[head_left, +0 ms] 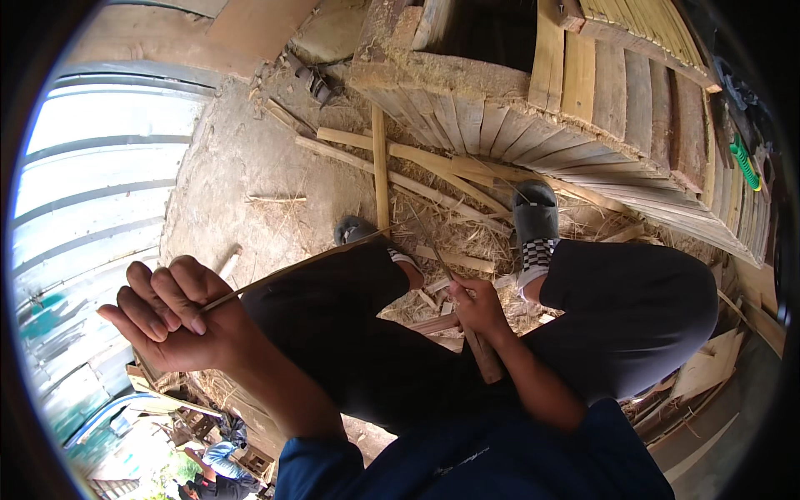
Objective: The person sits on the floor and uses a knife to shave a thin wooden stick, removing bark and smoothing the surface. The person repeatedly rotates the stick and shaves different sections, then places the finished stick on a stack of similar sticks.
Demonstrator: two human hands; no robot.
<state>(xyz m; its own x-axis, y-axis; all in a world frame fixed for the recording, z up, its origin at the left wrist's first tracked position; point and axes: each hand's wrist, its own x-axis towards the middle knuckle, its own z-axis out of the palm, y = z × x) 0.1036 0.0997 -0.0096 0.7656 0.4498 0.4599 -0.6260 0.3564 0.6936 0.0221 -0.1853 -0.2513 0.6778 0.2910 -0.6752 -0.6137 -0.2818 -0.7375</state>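
The only marking to be made out is a small pale mark on the front of the dark blue shirt (533, 454), too tiny and slanted to read.

The left hand (171, 312) is raised beyond the knee, its fingers half curled and the long thin brown strip (292, 268) gripped at its near end; exactly which fingers pinch it is partly hidden. The strip slopes up and rightward above the dark trousers (633, 312). The right hand (479, 308), between the knees, is wrapped around the slim tool with a thick brown wooden handle (483, 360). Its narrow front part points away and reaches close to the strip's far end; whether they touch cannot be told.

Long pale wooden sticks (417, 185) lie on the bare earthen floor (237, 179) along the lower edge of the weathered slatted wooden structure (575, 137), with a straight yellowish batten (380, 171) crossing them. They clutter the ground just ahead of the dark grey open sandals (537, 221), amid straw and wood scraps. A bright green handle (744, 162) sits by the structure's right edge. Well apart at lower left, another person (221, 475) in blue jeans is partly visible.
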